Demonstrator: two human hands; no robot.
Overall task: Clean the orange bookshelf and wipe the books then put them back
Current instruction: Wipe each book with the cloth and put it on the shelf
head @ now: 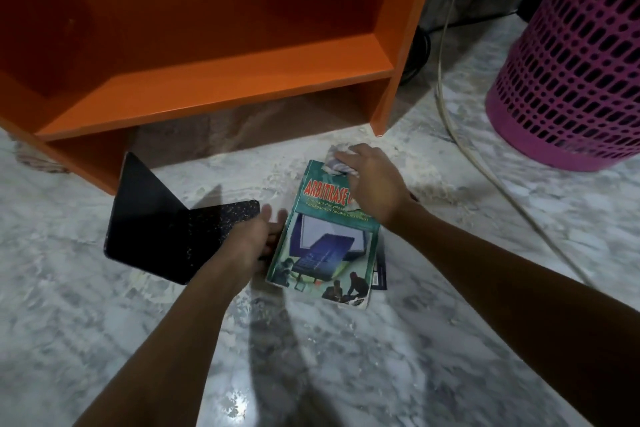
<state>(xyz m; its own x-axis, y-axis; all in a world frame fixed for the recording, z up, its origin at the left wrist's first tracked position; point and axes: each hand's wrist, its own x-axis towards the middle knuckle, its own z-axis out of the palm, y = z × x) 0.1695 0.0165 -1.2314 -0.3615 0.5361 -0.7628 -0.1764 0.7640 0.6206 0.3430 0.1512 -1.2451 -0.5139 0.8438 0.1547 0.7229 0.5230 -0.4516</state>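
Right hand [372, 180]: fingers [349, 157] curled over a crumpled pale cloth [332, 163], pinning it down on the top right corner of the book [325, 239]. The cloth overhangs the book's top edge a little. The palm covers the end of the red title; "ARBITRASE" is readable.

Left hand [247, 237]: fingers [275, 218] curled round the book's left long edge about halfway down, gripping it. Thumb position cannot be told.

The book has a green cover and lies face up on the floor [346, 357], top edge toward the shelf [214, 80]. Its left side seems slightly raised where it is gripped. A second book [380, 270], dark, lies under it; only a strip shows past the lower right edge.

Bookend [156, 215]: black, L-shaped, dust-speckled, on the floor just left of the book, one leaf upright and one flat. The left hand reaches over the flat leaf.

The shelf is orange and stands on the floor beyond the books, its visible compartment holding nothing. The floor is grey-white marble pattern with pale dust around the book's top.

Far right: pink perforated basket [571, 62] on the floor, well apart from the book. A pale cable [446, 107] runs across the floor between shelf and basket.
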